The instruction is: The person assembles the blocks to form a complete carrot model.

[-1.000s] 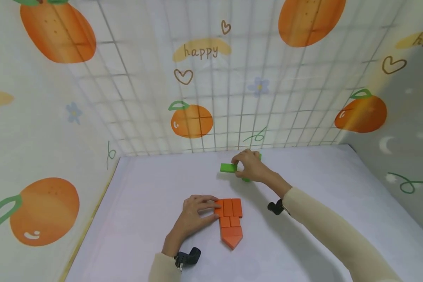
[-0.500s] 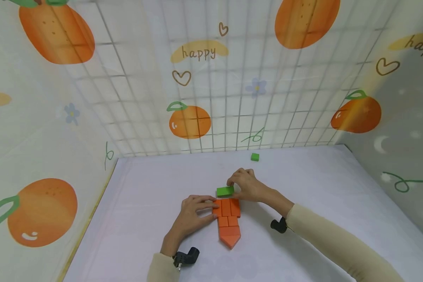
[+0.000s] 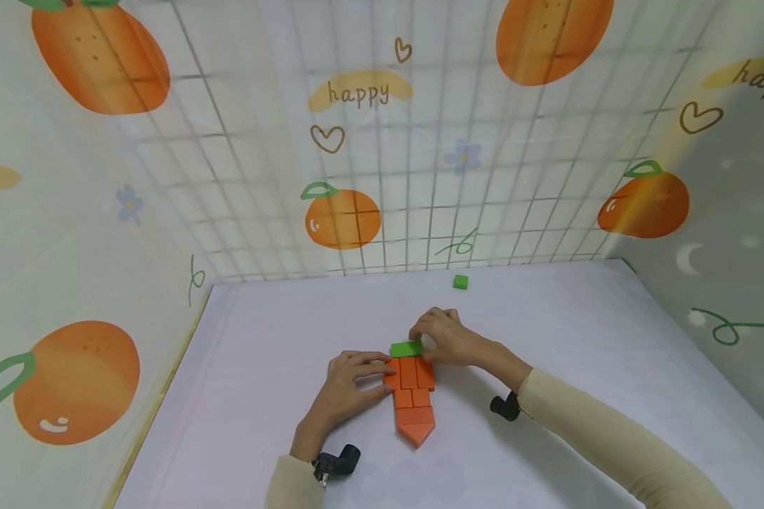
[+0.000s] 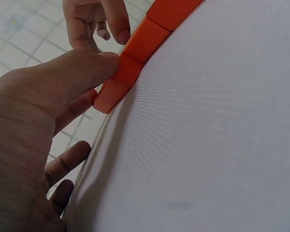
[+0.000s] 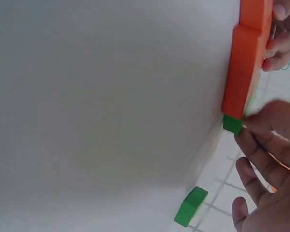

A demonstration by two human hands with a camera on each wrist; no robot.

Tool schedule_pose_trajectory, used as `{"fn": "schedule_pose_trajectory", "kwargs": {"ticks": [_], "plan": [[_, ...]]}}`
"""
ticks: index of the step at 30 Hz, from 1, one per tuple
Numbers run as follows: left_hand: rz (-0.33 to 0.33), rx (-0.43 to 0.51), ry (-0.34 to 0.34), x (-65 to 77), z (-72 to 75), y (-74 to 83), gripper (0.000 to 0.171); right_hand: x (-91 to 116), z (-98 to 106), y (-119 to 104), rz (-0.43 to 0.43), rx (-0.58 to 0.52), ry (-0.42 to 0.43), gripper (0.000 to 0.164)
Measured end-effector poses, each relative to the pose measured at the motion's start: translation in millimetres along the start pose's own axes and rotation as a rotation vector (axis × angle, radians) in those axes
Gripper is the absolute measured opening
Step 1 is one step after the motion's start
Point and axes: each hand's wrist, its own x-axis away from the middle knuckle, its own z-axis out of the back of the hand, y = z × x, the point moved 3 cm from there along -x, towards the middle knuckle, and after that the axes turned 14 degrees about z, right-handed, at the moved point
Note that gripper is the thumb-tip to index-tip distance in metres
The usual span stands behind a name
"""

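Note:
Several orange blocks [image 3: 408, 373] lie side by side on the white table, ending in a triangular block [image 3: 416, 433] that points toward me. My left hand [image 3: 355, 385] rests with extended fingers and thumb against their left edge, steadying no separate piece. My right hand [image 3: 448, 339] pinches the right end of a green rectangular block [image 3: 406, 348] between thumb and fingers. That green block sits crosswise along the far edge of the orange ones. The right wrist view shows the green block's end [image 5: 232, 124] right against an orange block [image 5: 241, 70].
A small green block [image 3: 461, 282] lies near the table's back edge, beyond my right hand. A printed curtain [image 3: 356, 155] with oranges and grid lines surrounds the white table [image 3: 280, 325] at the back and sides.
My right hand has brought the green rectangular block toward me from the back and set it against the orange blocks. The small green block has come into view. My left hand has stayed put.

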Motion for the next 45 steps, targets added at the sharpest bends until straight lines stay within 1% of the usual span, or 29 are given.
{"fn": "schedule_pose_trajectory", "kwargs": {"ticks": [4, 6, 8, 11, 14, 16, 18, 20, 24, 27, 31, 38, 45], "plan": [[-0.009, 0.004, 0.01, 0.3, 0.3, 0.2, 0.029, 3, 1, 1, 0.004, -0.013, 0.008, 0.023], [-0.014, 0.007, 0.019, 0.1, 0.2, 0.2, 0.029, 4, 3, 4, -0.009, -0.021, 0.037, 0.023], [-0.013, 0.01, 0.021, -0.2, 0.4, 0.4, 0.029, 6, 7, 9, -0.041, -0.014, 0.076, 0.025], [-0.006, 0.01, 0.017, -0.6, 0.0, 0.3, 0.029, 11, 11, 20, -0.119, 0.047, 0.13, 0.031], [-0.004, 0.003, 0.016, -0.3, -0.5, 0.3, 0.029, 18, 12, 32, -0.198, 0.13, 0.16, 0.037], [-0.003, 0.001, 0.015, 0.2, -0.7, -0.1, 0.029, 21, 11, 38, -0.234, 0.178, 0.183, 0.038], [0.0, 0.001, 0.012, 1.0, -0.5, -0.5, 0.029, 23, 11, 43, -0.255, 0.207, 0.208, 0.039], [0.004, 0.005, 0.008, 1.6, -0.4, -0.7, 0.03, 24, 11, 45, -0.27, 0.212, 0.229, 0.039], [0.011, 0.002, 0.002, 1.6, -0.9, -1.1, 0.03, 22, 10, 50, -0.279, 0.202, 0.237, 0.035], [0.017, -0.006, -0.003, 1.2, -0.9, -1.1, 0.03, 19, 10, 51, -0.26, 0.192, 0.231, 0.032], [0.014, -0.015, -0.004, 0.5, -0.1, -0.4, 0.03, 10, 12, 45, -0.188, 0.161, 0.219, 0.031], [0.012, -0.017, 0.004, 0.7, 1.9, 0.5, 0.03, -16, 16, 18, -0.037, 0.092, 0.208, 0.031], [-0.003, 0.022, 0.007, 1.8, 1.6, 2.0, 0.029, -42, 10, -3, 0.075, 0.074, 0.132, 0.029]]}}
